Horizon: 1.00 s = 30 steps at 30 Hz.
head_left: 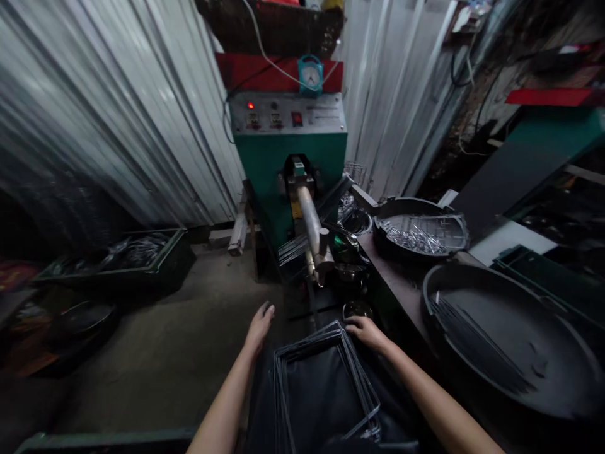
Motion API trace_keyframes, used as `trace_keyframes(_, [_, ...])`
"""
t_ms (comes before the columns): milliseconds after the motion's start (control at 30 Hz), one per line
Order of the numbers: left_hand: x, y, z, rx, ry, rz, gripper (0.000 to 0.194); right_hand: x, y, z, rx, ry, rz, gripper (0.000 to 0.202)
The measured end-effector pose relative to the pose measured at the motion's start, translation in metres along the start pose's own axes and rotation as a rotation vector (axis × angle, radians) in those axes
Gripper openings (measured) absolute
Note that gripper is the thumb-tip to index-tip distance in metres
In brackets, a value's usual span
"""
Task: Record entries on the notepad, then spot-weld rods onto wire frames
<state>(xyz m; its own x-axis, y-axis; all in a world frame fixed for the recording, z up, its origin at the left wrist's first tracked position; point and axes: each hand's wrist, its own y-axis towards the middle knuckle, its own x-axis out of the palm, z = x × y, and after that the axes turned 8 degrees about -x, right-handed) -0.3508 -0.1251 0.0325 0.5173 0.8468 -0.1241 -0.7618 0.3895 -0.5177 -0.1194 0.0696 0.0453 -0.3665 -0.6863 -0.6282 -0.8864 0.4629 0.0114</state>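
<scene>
A stack of rectangular wire frames lies on dark material at my lap, its far corner pointing at the machine. My left hand hovers to the left of the frames, fingers loosely parted and holding nothing I can see. My right hand is beside the stack's far right corner, its darkened fingers stretched toward the wire; whether they touch it I cannot tell. Ahead stands a green machine with a thick metal arm sticking out toward me. More thin wire pieces hang left of that arm.
On the right, a bench carries a round pan of short metal pieces. Nearer lies a larger pan with long dark rods. A green bin of metal parts stands left on the floor. A blue clock hangs on the machine.
</scene>
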Motion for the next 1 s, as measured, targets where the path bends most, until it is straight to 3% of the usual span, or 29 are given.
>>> trace_keyframes(100, [-0.003,-0.025,-0.025,0.129,0.315,-0.145,0.051,-0.014,-0.053,0.009,0.021,0.039,0.110,0.023])
trace_keyframes(200, [-0.001,-0.045,-0.042,0.229,0.593,-0.232,0.053,-0.062,-0.090,0.019,0.092,-0.134,0.306,0.025])
trace_keyframes(300, [0.001,-0.054,-0.049,0.244,0.734,-0.218,0.057,-0.131,-0.117,0.042,0.403,-0.523,0.421,0.026])
trace_keyframes(367, [0.003,-0.057,-0.052,0.263,0.785,-0.227,0.058,-0.169,-0.131,0.063,0.678,-0.662,0.378,0.029])
trace_keyframes(433, [0.005,-0.058,-0.052,0.293,0.868,-0.239,0.059,-0.189,-0.138,0.085,0.802,-0.670,0.312,0.034])
trace_keyframes(500, [0.007,-0.059,-0.049,0.335,0.995,-0.248,0.058,-0.192,-0.139,0.104,0.848,-0.646,0.233,0.046])
trace_keyframes(633, [0.022,-0.063,-0.035,0.439,1.242,-0.280,0.054,-0.176,-0.133,0.125,0.868,-0.626,0.127,0.061])
trace_keyframes(867, [0.066,-0.070,-0.017,0.507,1.438,-0.420,0.056,-0.167,-0.134,0.132,0.859,-0.589,0.075,0.043])
trace_keyframes(1000, [0.075,-0.080,-0.018,0.514,1.398,-0.454,0.046,-0.165,-0.138,0.136,0.836,-0.592,0.072,0.036])
